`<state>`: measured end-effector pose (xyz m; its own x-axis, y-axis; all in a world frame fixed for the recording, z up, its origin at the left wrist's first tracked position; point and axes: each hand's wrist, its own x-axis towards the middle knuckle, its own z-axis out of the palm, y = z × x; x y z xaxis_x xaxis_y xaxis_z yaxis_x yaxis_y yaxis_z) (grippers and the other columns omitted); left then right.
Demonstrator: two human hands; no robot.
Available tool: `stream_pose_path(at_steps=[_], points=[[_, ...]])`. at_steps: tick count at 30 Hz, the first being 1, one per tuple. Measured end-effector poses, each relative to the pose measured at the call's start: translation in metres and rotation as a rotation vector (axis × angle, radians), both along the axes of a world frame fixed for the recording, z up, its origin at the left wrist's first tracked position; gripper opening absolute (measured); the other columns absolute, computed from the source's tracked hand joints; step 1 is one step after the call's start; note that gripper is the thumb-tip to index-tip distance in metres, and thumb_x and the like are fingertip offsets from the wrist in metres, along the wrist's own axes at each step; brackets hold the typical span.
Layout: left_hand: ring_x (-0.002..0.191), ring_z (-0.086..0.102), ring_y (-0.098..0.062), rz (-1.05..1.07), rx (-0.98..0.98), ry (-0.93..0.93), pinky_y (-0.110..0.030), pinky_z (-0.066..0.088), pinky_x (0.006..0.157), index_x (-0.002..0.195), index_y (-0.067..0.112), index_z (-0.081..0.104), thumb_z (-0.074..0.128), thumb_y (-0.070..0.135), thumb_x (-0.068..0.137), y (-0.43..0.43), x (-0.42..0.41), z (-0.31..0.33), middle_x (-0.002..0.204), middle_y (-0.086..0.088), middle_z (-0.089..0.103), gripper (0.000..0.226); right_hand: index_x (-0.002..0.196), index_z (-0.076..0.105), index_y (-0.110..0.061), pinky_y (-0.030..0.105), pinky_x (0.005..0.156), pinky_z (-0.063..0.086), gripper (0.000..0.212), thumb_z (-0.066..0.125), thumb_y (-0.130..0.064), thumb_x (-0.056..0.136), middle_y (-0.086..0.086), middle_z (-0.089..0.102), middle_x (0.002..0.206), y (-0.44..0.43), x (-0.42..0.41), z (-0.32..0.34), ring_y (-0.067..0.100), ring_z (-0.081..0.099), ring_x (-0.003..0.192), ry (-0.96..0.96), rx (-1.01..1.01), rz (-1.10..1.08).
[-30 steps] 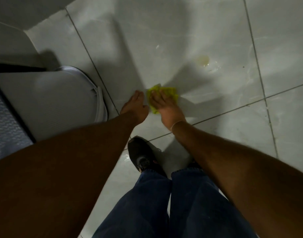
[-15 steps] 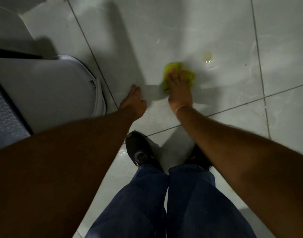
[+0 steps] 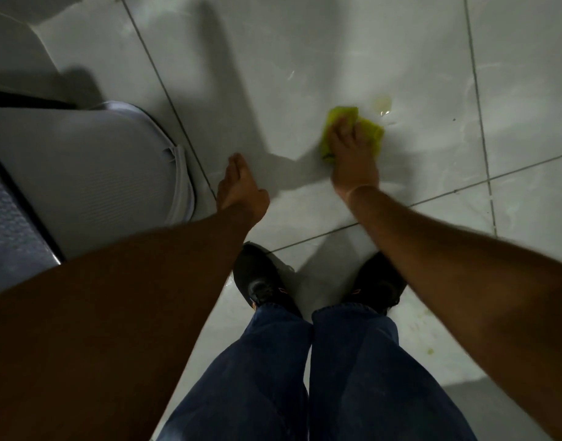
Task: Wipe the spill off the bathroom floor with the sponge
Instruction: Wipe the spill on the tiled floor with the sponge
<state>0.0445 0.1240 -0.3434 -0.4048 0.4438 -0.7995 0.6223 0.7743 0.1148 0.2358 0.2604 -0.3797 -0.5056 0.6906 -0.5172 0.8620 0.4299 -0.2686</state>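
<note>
Yellow-green soft sponge (image 3: 373, 132) is lying under our right hand (image 3: 353, 160), whose fingers are pressing it flat on the pale glossy floor tile (image 3: 305, 43).

We are holding the sponge just below and left of the small yellowish puddle of the spill (image 3: 382, 102), very near it. Our left hand (image 3: 240, 189) is lying open, palm down, on the tile, gripping nothing. We are seeing our black shoes (image 3: 260, 281) and blue jeans (image 3: 273, 377) below, and a white curved toilet lid (image 3: 98, 173) at left.
</note>
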Motion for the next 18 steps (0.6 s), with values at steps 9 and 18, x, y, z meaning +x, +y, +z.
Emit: stream_pose_path(at_steps=[9, 18], points=[[0.163, -0.003, -0.022, 0.009, 0.113, 0.079, -0.043, 0.001, 0.132, 0.167, 0.012, -0.005, 0.053, 0.017, 0.093, 0.009, 0.006, 0.011, 0.177, -0.005, -0.002, 0.094, 0.159, 0.026, -0.024, 0.046, 0.129, 0.009, 0.055, 0.029, -0.016, 0.104, 0.005, 0.015, 0.170, -0.058, -0.075, -0.009, 0.032, 0.011, 0.157, 0.244, -0.219, 0.557], [0.162, 0.008, -0.030, 0.048, 0.085, 0.027, -0.042, 0.012, 0.131, 0.168, 0.013, 0.002, 0.053, 0.022, 0.099, -0.008, 0.002, 0.008, 0.177, -0.005, -0.004, 0.086, 0.160, 0.026, -0.021, 0.042, 0.129, 0.012, 0.068, 0.042, -0.010, 0.095, 0.003, 0.014, 0.171, 0.051, -0.079, -0.004, 0.039, 0.010, 0.156, 0.098, 0.022, 0.021]])
